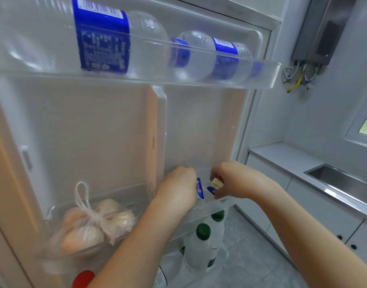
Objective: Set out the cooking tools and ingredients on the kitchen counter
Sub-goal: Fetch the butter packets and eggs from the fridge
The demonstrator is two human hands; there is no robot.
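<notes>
Fridge shelf [267,81] holds water bottles [103,38]; bin [142,194] holds bag [91,222].

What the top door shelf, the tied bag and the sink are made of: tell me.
Top door shelf: clear glossy plastic; bottles show through it. Tied bag: thin translucent plastic film, crinkled and knotted. Sink: probably brushed stainless steel, grey with a soft sheen.
</notes>
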